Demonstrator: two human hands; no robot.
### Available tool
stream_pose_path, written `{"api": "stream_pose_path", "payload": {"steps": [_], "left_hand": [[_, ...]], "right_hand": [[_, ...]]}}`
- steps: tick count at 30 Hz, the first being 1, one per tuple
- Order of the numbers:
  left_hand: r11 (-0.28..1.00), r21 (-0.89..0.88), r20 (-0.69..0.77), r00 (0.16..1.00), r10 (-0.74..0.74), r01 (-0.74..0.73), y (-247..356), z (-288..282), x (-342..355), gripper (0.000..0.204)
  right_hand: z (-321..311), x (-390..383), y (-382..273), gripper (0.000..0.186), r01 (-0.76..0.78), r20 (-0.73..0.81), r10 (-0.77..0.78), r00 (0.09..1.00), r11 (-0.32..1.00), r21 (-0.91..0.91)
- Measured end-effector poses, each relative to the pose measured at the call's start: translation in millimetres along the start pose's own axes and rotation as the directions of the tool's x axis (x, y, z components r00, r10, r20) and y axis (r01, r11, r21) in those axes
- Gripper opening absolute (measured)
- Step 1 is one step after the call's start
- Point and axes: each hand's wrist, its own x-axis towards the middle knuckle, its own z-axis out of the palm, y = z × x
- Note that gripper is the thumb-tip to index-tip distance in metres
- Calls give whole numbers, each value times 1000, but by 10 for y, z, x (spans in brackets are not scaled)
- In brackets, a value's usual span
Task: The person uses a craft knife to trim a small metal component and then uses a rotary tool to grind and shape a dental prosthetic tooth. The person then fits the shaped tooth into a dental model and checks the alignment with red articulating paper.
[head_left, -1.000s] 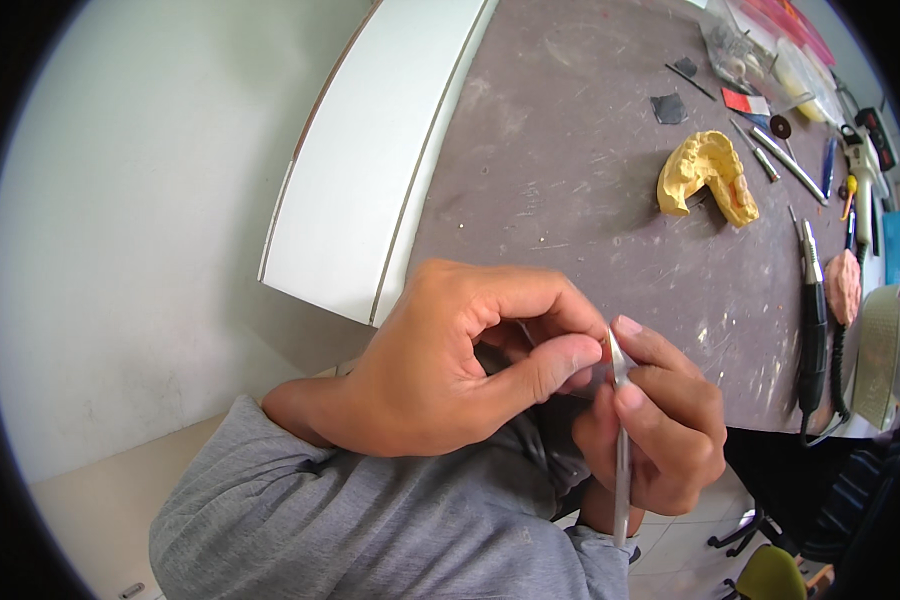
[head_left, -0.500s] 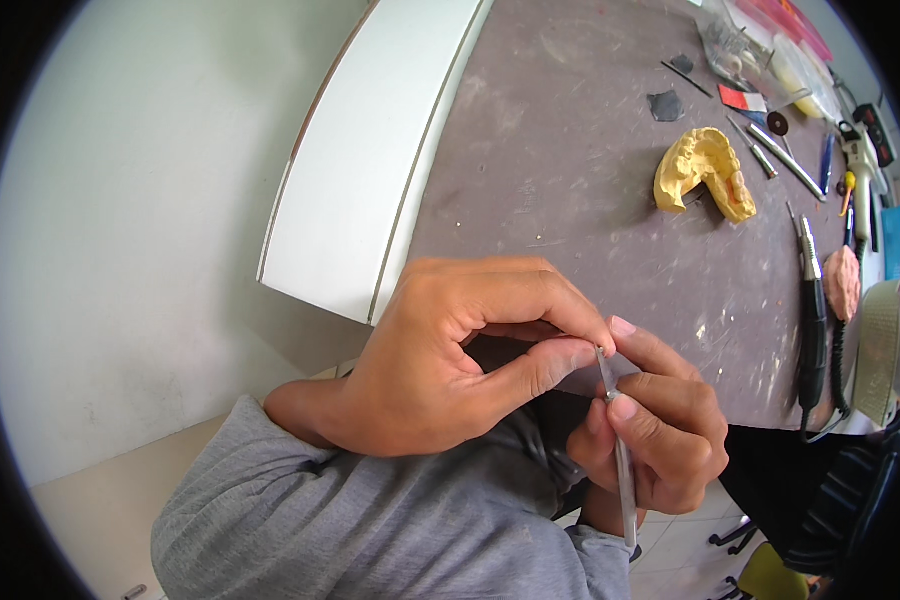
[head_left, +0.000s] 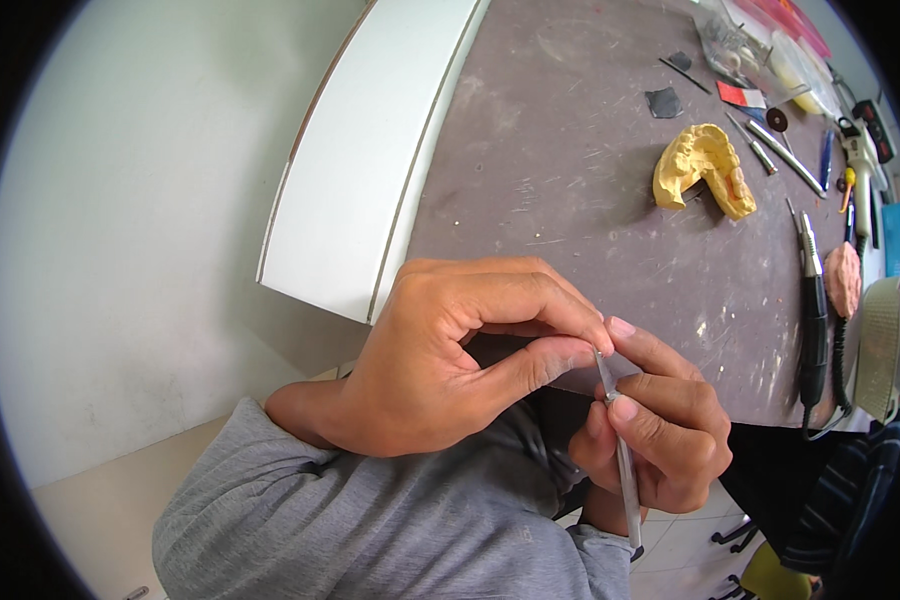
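My right hand (head_left: 667, 440) grips a slim metal hand tool with a narrow blade (head_left: 625, 480). Its long handle slants down past my palm, and my thumb presses by the collar where the blade begins. Across from it, my left hand (head_left: 450, 350) pinches thumb and forefinger together right at the blade's tip. Whatever sits between those fingertips is too small or hidden to make out. Both hands meet over the near edge of the table, with my right forefinger almost touching my left fingertips. Beyond them stands a yellow dental cast (head_left: 705, 170) with a row of teeth.
A black-handled rotary handpiece (head_left: 812, 320) lies at the right beside a pink cast (head_left: 843, 280). Metal instruments (head_left: 785, 158), a dark disc (head_left: 776, 120), grey scraps (head_left: 663, 102) and plastic bags (head_left: 735, 50) lie farther back. A white panel (head_left: 370, 160) borders the brown tabletop (head_left: 530, 120) on the left.
Hardly anything differs. The right hand and the tool's handle end have shifted very slightly to the right; the left hand keeps its pinch at the blade tip.
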Motion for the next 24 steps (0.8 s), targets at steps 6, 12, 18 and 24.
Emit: {"api": "stream_pose_path", "payload": {"steps": [6,12,18,24], "left_hand": [[1000,14,12,1000,24,-25,-19,-7,-7,6],[1000,-12,-20,1000,7,-7,2,7,0,5],[999,-39,38,999,25,-23,-5,-23,-13,5],[993,-104,-36,997,-64,60,54,19,-10,7]], "right_hand": [[15,-22,13,15,20,-7,-20,1000,1000,-8],[15,-9,31,16,31,-6,-31,1000,999,-9],[13,-20,15,15,8,-22,-8,1000,1000,12],[95,-6,60,25,66,-172,-54,984,995,69]]}}
